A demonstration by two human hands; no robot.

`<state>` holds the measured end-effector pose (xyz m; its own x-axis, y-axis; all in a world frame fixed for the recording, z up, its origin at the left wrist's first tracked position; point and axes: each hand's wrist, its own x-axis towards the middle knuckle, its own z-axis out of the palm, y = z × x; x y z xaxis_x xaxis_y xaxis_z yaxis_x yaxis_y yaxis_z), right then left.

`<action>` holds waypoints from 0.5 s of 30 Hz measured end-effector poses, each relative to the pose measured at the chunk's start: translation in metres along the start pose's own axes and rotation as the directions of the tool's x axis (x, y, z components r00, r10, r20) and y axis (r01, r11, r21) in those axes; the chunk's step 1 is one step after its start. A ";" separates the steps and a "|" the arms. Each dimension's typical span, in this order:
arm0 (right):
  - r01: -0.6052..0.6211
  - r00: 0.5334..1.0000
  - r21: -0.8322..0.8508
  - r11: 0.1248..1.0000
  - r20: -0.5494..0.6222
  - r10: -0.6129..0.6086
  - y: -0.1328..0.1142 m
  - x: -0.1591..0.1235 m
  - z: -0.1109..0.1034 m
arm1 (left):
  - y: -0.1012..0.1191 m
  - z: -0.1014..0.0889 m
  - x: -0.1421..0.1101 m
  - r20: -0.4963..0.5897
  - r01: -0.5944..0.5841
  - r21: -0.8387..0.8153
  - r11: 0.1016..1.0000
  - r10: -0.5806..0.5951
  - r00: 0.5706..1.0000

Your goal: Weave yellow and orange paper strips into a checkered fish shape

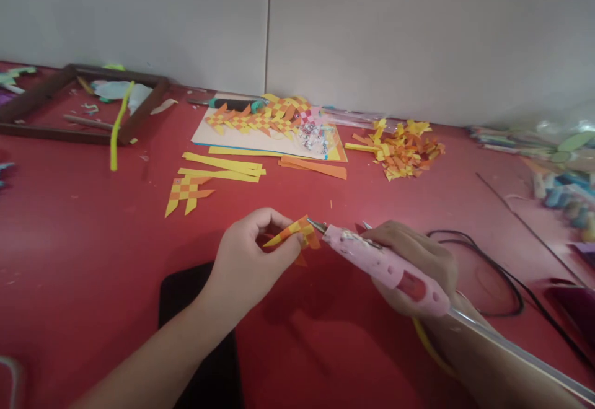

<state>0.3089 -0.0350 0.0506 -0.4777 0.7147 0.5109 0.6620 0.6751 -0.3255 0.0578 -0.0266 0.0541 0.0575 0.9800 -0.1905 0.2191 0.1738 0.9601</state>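
Note:
Between the thumb and fingers of my left hand [248, 260] is a small woven paper fish [300, 228] in orange and yellow, partly covered by the thumb. My right hand [418, 260] is wrapped round a pink glue gun [367, 259] with a clear glue stick [506, 342] in its back end. The gun's metal nozzle [317, 225] is at the upper edge of the fish; whether it touches I cannot tell. A thin silvery tip [366, 225] shows beside my right fingers. Left of my hands, another woven paper fish [185, 193] lies flat on the table.
Yellow strips [227, 164] and orange strips [316, 166] lie ahead, before a white sheet [209, 133] bearing woven fish [251, 123]. Orange-yellow scraps [404, 152] are piled at right. A brown frame [60, 135] stands left, a black tablet-like slab [186, 285] lies under my left arm, a black cable [506, 266] right.

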 end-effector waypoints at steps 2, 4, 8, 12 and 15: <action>0.008 1.000 -0.013 1.000 -0.004 -0.008 -0.001 0.001 -0.001 | 0.001 0.000 -0.001 -0.003 -0.005 0.005 1.000 0.005 1.000; 0.013 1.000 -0.025 1.000 -0.009 -0.013 -0.001 0.001 -0.001 | 0.002 0.000 -0.002 -0.009 -0.011 0.011 1.000 0.011 1.000; 0.004 1.000 -0.041 0.999 -0.021 -0.004 -0.002 0.001 0.001 | 0.004 0.002 -0.002 -0.013 -0.014 0.019 1.000 0.014 1.000; 0.018 0.999 -0.035 0.999 -0.031 -0.019 -0.001 0.001 0.002 | 0.004 0.002 -0.002 -0.004 -0.021 0.015 1.000 0.022 1.000; 0.021 0.999 -0.040 0.999 -0.026 -0.022 -0.002 0.002 0.001 | 0.003 0.002 -0.002 -0.002 -0.038 0.009 0.999 0.038 0.999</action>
<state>0.3059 -0.0344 0.0517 -0.4768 0.6950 0.5382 0.6743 0.6819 -0.2832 0.0602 -0.0281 0.0568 0.0639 0.9861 -0.1535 0.2258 0.1355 0.9647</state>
